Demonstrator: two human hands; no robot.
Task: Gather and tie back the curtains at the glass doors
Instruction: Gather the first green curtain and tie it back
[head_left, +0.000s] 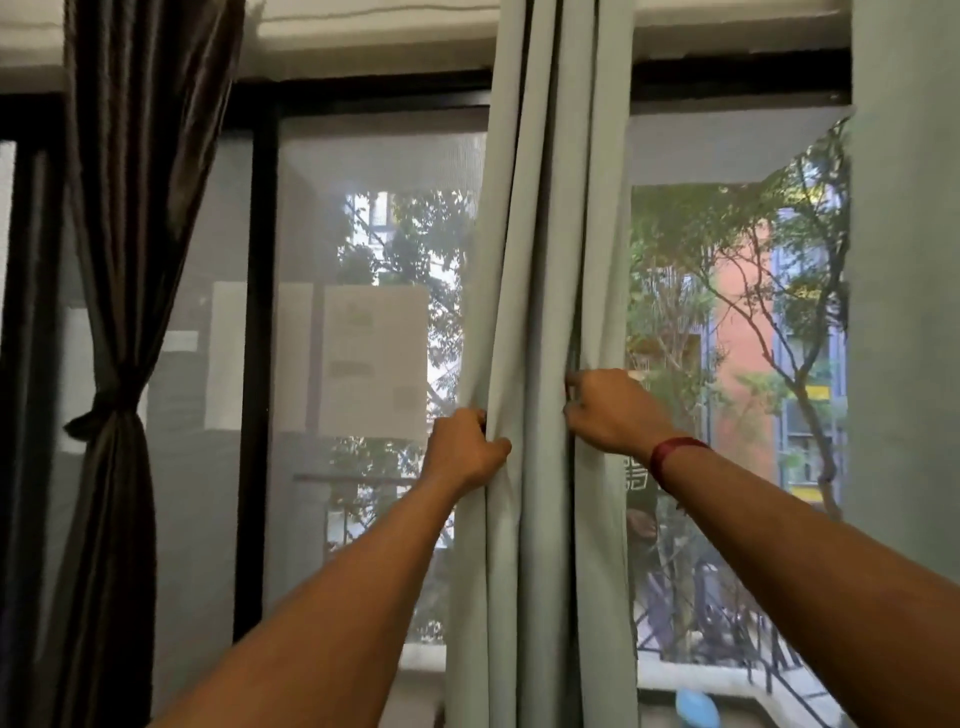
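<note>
A pale green curtain (545, 270) hangs bunched in folds at the middle of the glass doors (363, 218). My left hand (467, 449) grips its left edge at about waist height of the drape. My right hand (613, 410), with a red band on the wrist, holds the right edge, fingers curled into the folds. At the far left a dark brown curtain (130, 208) hangs gathered and knotted with a tie (111, 402).
Another pale green curtain panel (906, 312) covers the right edge of the view. A mesh screen (374, 156) lies over the left door pane, with a white paper (374, 358) stuck on it. Trees, a railing and buildings show outside.
</note>
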